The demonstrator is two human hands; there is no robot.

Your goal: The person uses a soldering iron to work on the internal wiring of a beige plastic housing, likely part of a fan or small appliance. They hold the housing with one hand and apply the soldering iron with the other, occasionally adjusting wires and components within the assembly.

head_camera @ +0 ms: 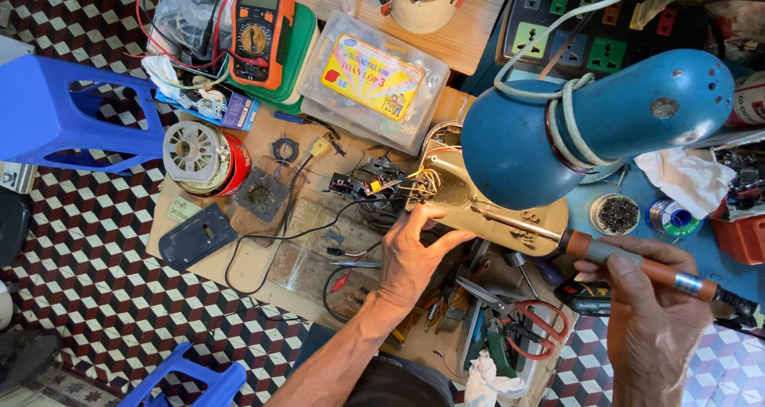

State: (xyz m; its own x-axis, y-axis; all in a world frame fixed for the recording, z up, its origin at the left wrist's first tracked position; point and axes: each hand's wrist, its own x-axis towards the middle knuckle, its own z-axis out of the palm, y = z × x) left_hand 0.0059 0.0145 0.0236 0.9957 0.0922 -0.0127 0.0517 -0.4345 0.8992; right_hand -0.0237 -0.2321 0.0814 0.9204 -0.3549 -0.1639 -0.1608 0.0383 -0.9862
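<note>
My right hand (649,311) grips an orange-handled soldering iron (637,265), its metal tip reaching left under a blue desk lamp (598,124) toward a beige appliance housing (510,220). My left hand (414,255) rests on the housing's left edge, fingers beside a bundle of yellow and red wires (426,182) and a small black circuit part (355,185). The lamp's shade hides part of the housing.
An orange multimeter (259,24), a clear plastic box (370,80), a red-rimmed motor (203,158), a dark plastic cover (197,234), red-handled scissors (538,323), a solder reel (671,217), a tip-cleaner tin (616,213), a power strip (594,24) and blue stools (68,112) surround the cardboard work surface (263,275).
</note>
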